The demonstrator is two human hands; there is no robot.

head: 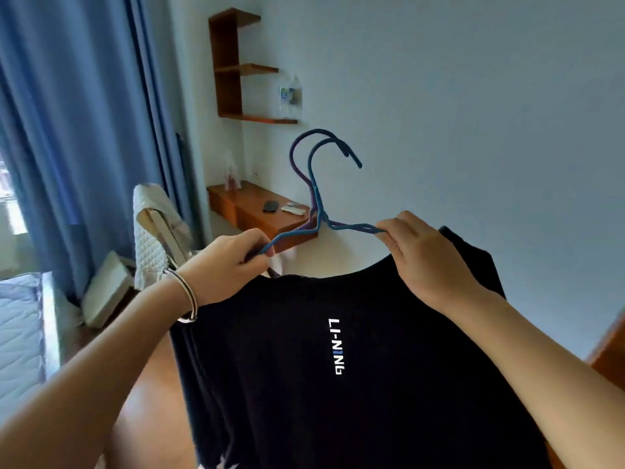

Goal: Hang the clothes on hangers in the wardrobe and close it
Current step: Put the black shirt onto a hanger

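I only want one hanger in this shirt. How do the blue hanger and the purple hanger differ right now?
The blue hanger sits in front, nearer the camera; the purple hanger lies behind it, mostly hidden. The blue hanger's arms show on both sides, reaching the left hand and the right hand; of the purple hanger only the hook and a bit of neck show. Both are thin, with hooks curving the same way, held together above the black shirt.

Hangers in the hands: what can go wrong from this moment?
Two hangers, blue and purple, are held together, so the purple one may slip off or tangle. The black T-shirt is pinched only by the right hand and the left hand, so it could drop.
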